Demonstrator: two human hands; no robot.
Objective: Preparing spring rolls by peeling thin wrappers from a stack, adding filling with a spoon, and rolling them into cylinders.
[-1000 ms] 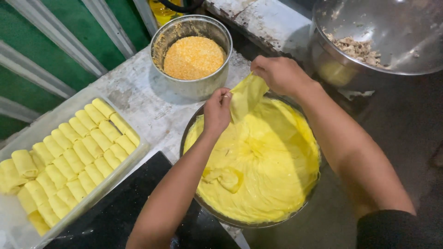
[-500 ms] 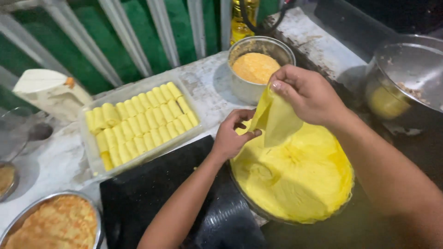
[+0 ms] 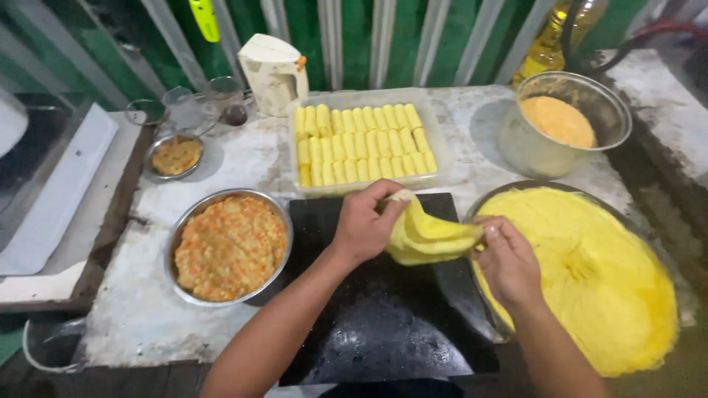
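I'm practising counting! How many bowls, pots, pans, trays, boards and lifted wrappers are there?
Metal bowls of filling: 2, large and small
Crumb pot: 1
Wrapper pan: 1
Tray of rolls: 1
Black board: 1
Lifted wrapper: 1
Total: 7

A pale yellow wrapper sheet (image 3: 428, 237) hangs over a glossy black board (image 3: 383, 324), beside a bright yellow stack of sheets (image 3: 590, 273). Pale yellow rolls (image 3: 361, 144) fill a clear tray (image 3: 435, 133). Orange-flecked filling (image 3: 230, 247) sits in a silver bowl (image 3: 179, 228); green wall panels (image 3: 354, 33) behind.
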